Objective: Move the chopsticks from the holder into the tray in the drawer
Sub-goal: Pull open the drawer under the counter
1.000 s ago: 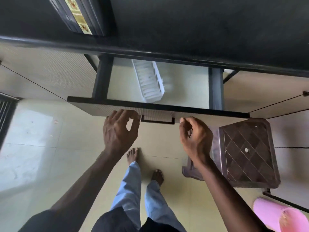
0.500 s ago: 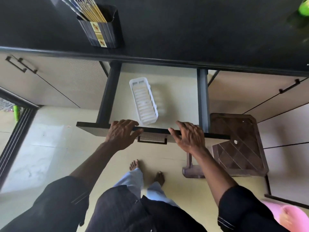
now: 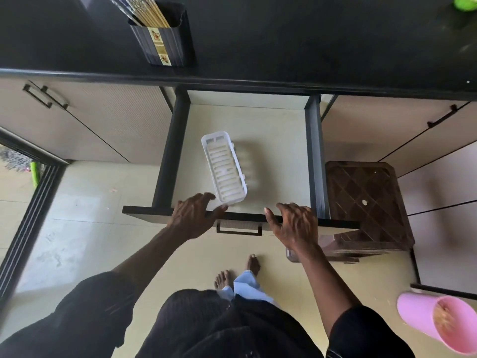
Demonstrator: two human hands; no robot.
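Several yellow-tipped chopsticks (image 3: pixel 144 9) stand in a dark ribbed holder (image 3: pixel 162 42) on the black counter (image 3: pixel 309 42), at the top left. Below the counter the drawer (image 3: pixel 169 156) is pulled far out. A white slotted tray (image 3: pixel 224 167) lies in it, slightly askew, with nothing inside. My left hand (image 3: pixel 192 214) curls over the drawer's front edge just left of the tray's near end. My right hand (image 3: pixel 294 226) grips the same edge further right, fingers spread over the top.
A brown plastic stool (image 3: pixel 366 208) stands on the floor right beside the drawer. A pink bucket (image 3: pixel 436 324) sits at the lower right. A green object (image 3: pixel 466 2) is on the counter's far right. Closed cabinet doors flank the drawer. My bare feet (image 3: pixel 237 272) are below it.
The drawer has slid further out with both hands on its front edge. More of the tray, the counter and the holder has come into view.
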